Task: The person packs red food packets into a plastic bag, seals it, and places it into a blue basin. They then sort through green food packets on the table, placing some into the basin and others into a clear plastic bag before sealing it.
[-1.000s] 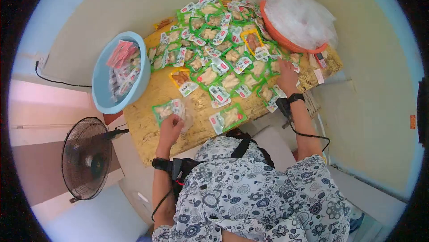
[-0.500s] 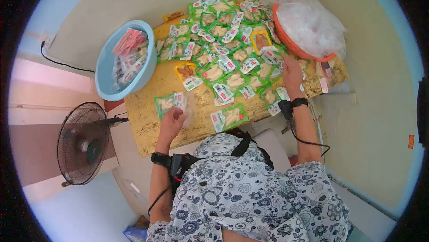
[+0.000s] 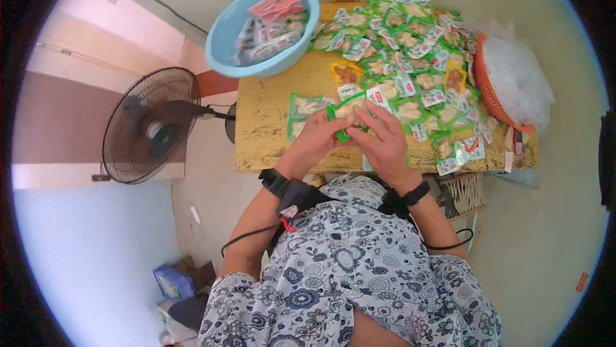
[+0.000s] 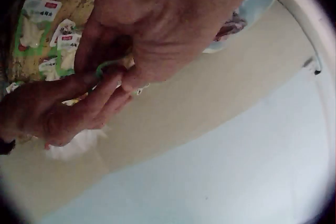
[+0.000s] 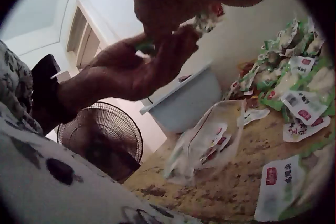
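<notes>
A green-edged food packet (image 3: 351, 111) with a pale filling behind its clear window is held up over the near side of the table. The left hand (image 3: 313, 142) grips its left end from beneath. From the other side, the right hand (image 3: 387, 145) has its fingers and thumb on the packet's face and edge. In the left wrist view the hands hide most of it, leaving a green rim (image 4: 107, 65) in sight. Just beyond the left hand, a clear plastic bag (image 5: 212, 142) with similar packets inside lies on the table.
Many similar packets (image 3: 410, 77) cover the back and right of the yellow worn table (image 3: 263, 135), two yellow-edged ones among them. A blue basin (image 3: 221, 58) of packets stands at the back left, an orange basket (image 3: 491, 93) of clear bags at the right. A fan (image 3: 151, 126) stands left.
The right hand has come back from the pile at the right to the middle, with a packet. The left hand has let go of the plastic bag and joined it on the packet.
</notes>
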A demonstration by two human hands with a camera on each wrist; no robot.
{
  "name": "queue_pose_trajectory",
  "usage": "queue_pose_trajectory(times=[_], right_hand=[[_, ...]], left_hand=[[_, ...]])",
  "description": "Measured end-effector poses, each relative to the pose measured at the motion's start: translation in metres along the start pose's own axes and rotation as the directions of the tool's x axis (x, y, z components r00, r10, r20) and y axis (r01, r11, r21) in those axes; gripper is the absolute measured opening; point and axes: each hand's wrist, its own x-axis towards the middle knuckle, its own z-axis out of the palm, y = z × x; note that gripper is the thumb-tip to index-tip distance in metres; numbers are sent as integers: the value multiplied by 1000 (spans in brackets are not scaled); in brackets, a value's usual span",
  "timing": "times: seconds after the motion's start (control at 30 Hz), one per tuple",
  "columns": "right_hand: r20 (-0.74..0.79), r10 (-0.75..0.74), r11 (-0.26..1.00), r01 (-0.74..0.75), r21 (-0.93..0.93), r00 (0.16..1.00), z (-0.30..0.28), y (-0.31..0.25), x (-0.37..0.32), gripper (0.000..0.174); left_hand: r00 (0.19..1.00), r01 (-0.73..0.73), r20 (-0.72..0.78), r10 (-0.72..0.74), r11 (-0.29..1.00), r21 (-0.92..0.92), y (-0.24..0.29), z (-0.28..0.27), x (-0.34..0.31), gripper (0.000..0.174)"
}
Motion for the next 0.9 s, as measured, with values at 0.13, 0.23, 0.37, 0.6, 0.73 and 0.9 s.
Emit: queue_pose_trajectory(times=[0.13,0.23,0.37,0.6,0.73,0.9], right_hand=[[0,296,929,-288,231,955,-15,0,-4,45],[107,699,543,-622,564,707,-19,5,-9,42],[553,654,72,-770,634,517,-12,24,-23,32],[413,859,-2,-804,595,303,-4,45,-81,23],[352,885,-7,-747,665,305,3,57,-98,18],[380,873,-40,-731,681,306,28,60,-107,16]], left_hand=[[995,44,-98,-30,989,143,5,-14,-10,35],[999,-9,-30,17,962,274,1,-24,-16,39],[996,24,56,-63,849,528,-1,-24,-16,40],[959,95,-192,208,402,911,-23,-69,-1,47],[940,136,-146,308,56,989,-16,-66,3,52],[961,45,10,277,-193,980,-23,-27,15,45]])
